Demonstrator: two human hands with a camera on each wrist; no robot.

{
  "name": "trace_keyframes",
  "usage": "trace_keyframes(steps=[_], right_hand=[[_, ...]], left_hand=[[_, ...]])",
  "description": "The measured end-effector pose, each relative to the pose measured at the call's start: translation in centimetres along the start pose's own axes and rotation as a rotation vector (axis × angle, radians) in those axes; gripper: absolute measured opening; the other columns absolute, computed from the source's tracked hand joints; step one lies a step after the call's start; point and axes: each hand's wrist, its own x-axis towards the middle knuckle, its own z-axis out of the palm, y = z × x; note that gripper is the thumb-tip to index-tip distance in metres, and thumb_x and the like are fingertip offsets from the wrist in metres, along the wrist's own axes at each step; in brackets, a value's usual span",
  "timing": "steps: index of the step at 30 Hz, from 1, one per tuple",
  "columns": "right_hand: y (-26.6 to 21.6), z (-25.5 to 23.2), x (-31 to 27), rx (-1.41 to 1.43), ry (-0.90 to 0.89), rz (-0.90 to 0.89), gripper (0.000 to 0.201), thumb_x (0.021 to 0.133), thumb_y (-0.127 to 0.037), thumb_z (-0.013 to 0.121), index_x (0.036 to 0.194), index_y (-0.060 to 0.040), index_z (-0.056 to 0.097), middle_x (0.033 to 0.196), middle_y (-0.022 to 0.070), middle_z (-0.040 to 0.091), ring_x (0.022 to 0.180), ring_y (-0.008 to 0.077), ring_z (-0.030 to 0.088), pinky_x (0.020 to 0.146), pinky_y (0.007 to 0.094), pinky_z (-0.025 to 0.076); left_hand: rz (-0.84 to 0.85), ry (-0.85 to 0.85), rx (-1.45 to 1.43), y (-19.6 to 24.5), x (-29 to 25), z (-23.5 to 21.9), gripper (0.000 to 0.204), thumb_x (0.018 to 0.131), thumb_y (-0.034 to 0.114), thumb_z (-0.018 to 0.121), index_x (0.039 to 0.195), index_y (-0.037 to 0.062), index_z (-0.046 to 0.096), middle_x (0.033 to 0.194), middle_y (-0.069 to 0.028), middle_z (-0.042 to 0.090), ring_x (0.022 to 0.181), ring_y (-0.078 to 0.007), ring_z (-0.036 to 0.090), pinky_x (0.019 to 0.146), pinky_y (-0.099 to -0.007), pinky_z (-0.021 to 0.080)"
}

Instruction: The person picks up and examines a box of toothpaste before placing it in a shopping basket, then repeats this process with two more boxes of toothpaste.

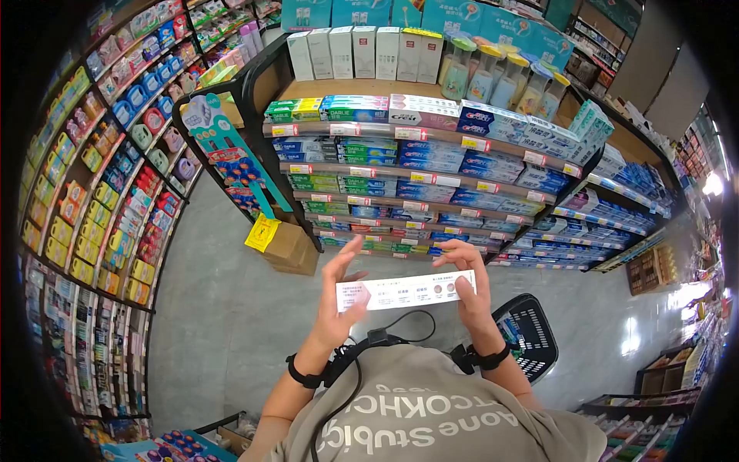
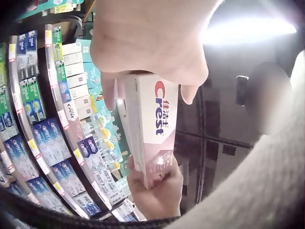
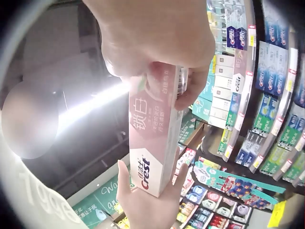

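Note:
A long pink-and-white Crest toothpaste box (image 1: 406,292) lies across between both hands, in front of the chest, its printed side facing up in the head view. My right hand (image 1: 471,289) grips one end, with the thumb over the face and fingers behind. At the other end my left hand (image 1: 339,296) is spread around the box, the end close against the palm. Its thumb and fingers stand fairly straight and apart from the box sides in the right wrist view. The Crest logo end of the box (image 3: 147,164) points toward the left hand (image 3: 147,205).
A toothpaste shelf (image 1: 431,177) with several tiers stands ahead. Below its left end sits a cardboard box (image 1: 289,250) with a yellow bag. A black shopping basket (image 1: 531,331) is on the floor at the right. Shelves of bottles (image 1: 100,208) line the left.

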Motion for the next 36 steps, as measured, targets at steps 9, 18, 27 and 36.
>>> trace_keyframes(steps=[9, 18, 27, 36], right_hand=[[-1.0, 0.2, -2.1, -0.053, 0.079, -0.010, 0.123, 0.072, -0.059, 0.088, 0.164, -0.0121, 0.021, 0.172, 0.0185, -0.009, 0.160, 0.0384, 0.002, 0.124, 0.0600, 0.015], [-1.6, -1.3, -2.8, -0.134, -0.077, -0.087, 0.120, 0.064, -0.032, 0.100, 0.159, -0.0095, 0.031, 0.172, 0.0218, -0.003, 0.159, 0.0385, 0.006, 0.124, 0.0591, 0.017], [-2.0, -2.4, -3.9, -0.106, -0.083, -0.004, 0.062, 0.069, -0.004, 0.095, 0.118, -0.0028, 0.058, 0.132, 0.0234, 0.064, 0.125, 0.0318, 0.064, 0.098, 0.0399, 0.055], [-2.5, -3.7, -5.2, -0.095, 0.049, -0.010, 0.057, 0.068, -0.003, 0.095, 0.111, -0.0017, 0.058, 0.108, 0.0164, 0.070, 0.104, 0.0247, 0.070, 0.088, 0.0366, 0.057]], left_hand=[[-0.102, 0.110, 0.014, 0.3, 0.3, 1.0, 0.117, 0.085, 0.094, 0.019, 0.165, 0.0092, 0.012, 0.173, -0.0148, 0.007, 0.160, -0.0335, 0.005, 0.125, -0.0556, 0.014], [-0.041, 0.102, 0.012, -0.1, 0.3, 1.9, 0.124, 0.082, 0.097, 0.017, 0.166, 0.0085, -0.002, 0.174, -0.0135, -0.004, 0.160, -0.0314, -0.004, 0.126, -0.0561, 0.001], [-0.049, -0.134, -0.066, -1.0, 0.5, 1.5, 0.128, 0.078, 0.084, 0.061, 0.166, 0.0092, 0.005, 0.172, -0.0229, 0.006, 0.160, -0.0375, 0.007, 0.125, -0.0574, 0.012], [-0.036, -0.310, -0.037, -1.4, 2.0, 2.5, 0.117, 0.076, 0.019, 0.088, 0.165, 0.0099, 0.013, 0.168, -0.0253, 0.022, 0.157, -0.0387, 0.022, 0.124, -0.0555, 0.020]])
